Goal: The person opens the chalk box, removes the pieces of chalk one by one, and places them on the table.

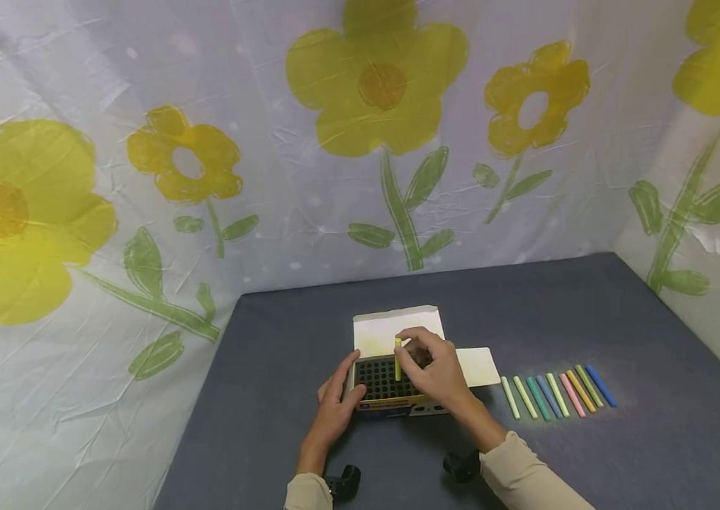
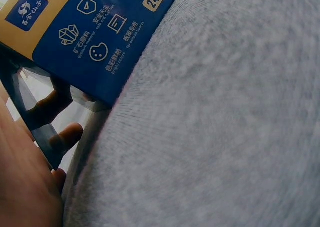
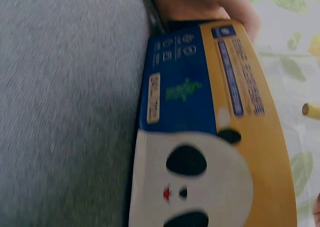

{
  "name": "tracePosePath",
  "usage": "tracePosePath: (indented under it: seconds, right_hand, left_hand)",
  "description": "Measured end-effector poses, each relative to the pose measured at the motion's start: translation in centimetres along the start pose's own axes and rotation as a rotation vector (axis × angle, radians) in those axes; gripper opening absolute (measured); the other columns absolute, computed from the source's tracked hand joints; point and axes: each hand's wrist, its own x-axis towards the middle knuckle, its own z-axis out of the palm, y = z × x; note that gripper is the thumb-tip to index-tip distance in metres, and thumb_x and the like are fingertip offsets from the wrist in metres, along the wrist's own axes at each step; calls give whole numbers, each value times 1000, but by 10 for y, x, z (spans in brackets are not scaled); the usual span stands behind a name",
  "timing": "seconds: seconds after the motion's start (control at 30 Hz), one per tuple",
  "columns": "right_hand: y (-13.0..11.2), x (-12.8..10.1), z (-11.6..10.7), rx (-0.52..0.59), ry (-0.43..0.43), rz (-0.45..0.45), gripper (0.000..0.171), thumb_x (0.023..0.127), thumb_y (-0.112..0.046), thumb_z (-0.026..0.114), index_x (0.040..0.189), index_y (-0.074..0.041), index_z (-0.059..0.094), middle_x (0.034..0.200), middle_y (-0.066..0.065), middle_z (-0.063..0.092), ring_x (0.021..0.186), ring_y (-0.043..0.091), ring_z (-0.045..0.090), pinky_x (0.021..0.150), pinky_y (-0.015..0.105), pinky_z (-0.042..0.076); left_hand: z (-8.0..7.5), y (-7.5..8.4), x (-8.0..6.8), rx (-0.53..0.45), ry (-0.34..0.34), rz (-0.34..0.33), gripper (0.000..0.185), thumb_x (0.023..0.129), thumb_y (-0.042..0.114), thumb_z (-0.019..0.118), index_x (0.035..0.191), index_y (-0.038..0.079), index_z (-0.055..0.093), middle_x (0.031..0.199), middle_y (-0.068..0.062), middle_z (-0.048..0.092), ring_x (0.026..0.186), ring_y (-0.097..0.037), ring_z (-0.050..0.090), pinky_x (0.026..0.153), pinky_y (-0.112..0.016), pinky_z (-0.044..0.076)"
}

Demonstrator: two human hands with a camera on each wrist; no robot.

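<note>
An open chalk box [image 1: 392, 397] with a dark slotted insert stands on the grey table [image 1: 271, 354]; its blue and yellow side fills the wrist views [image 2: 95, 42] [image 3: 200, 127]. My left hand [image 1: 337, 400] holds the box's left side, fingers [image 2: 62, 137] curled round the corner. My right hand [image 1: 433, 368] pinches a yellow chalk stick [image 1: 397, 359] upright over the insert; its tip [image 3: 311, 110] shows at the edge of the right wrist view. Several coloured chalk sticks [image 1: 558, 393] lie in a row to the right of the box.
The box's white flaps [image 1: 398, 326] lie open behind and to the right [image 1: 481, 366]. A flower-printed sheet [image 1: 360, 142] walls the table at the back and both sides. Bare table cloth lies left of the box and in front of the chalk row.
</note>
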Motion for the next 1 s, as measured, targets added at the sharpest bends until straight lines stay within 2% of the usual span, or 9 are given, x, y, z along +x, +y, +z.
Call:
tracePosePath:
  seconds: [0.17, 0.27, 0.4, 0.5, 0.6, 0.77, 1.0]
  right_hand:
    - [4, -3, -14, -1, 12, 3, 27, 88, 8, 71, 111, -7, 69, 69, 4, 70, 47, 3, 43, 47, 25, 39]
    - [-4, -2, -24, -19, 21, 0, 26, 86, 12, 70, 108, -2, 69, 67, 7, 68, 47, 5, 42, 47, 27, 39]
    - [-19, 1, -39, -44, 41, -20, 24, 83, 15, 69, 103, 1, 69, 65, 8, 66, 50, 6, 45, 49, 31, 42]
    - [-18, 0, -48, -42, 65, -36, 26, 81, 18, 69, 102, 3, 69, 66, 10, 66, 52, 7, 48, 51, 32, 43]
    - [-9, -2, -57, -34, 85, -34, 27, 81, 18, 69, 104, 3, 70, 67, 11, 68, 54, 7, 50, 53, 29, 43]
    - [-14, -1, -75, -42, 78, 6, 25, 81, 18, 69, 102, 5, 70, 68, 16, 69, 54, 8, 53, 54, 25, 44]
    - [18, -12, -95, -55, 77, 33, 27, 82, 18, 69, 104, 3, 71, 67, 13, 68, 53, 7, 53, 53, 20, 43]
  left_hand:
    - [0, -2, -1, -5, -7, 3, 58, 102, 33, 59, 154, 45, 38, 163, -1, 38, 145, -41, 19, 104, -71, 28]
    - [1, -4, -1, -9, -11, 12, 57, 102, 33, 59, 155, 45, 38, 163, -1, 37, 145, -41, 18, 103, -70, 31]
    - [1, -4, 0, -4, -6, 31, 58, 102, 30, 59, 155, 43, 38, 162, -2, 38, 145, -40, 22, 102, -68, 33]
    - [1, -3, 0, -1, -4, 38, 59, 102, 29, 60, 155, 43, 38, 162, -2, 39, 144, -41, 23, 101, -68, 34]
    - [1, -1, 0, 5, 0, 40, 59, 102, 28, 60, 155, 43, 39, 162, -2, 39, 144, -40, 26, 101, -66, 34]
    - [0, 2, -1, 5, 1, 25, 59, 102, 29, 59, 155, 43, 38, 163, -2, 38, 146, -42, 23, 103, -71, 31]
    - [0, 2, 0, -12, -9, 21, 59, 102, 28, 59, 155, 42, 38, 163, -4, 37, 147, -44, 19, 103, -72, 30]
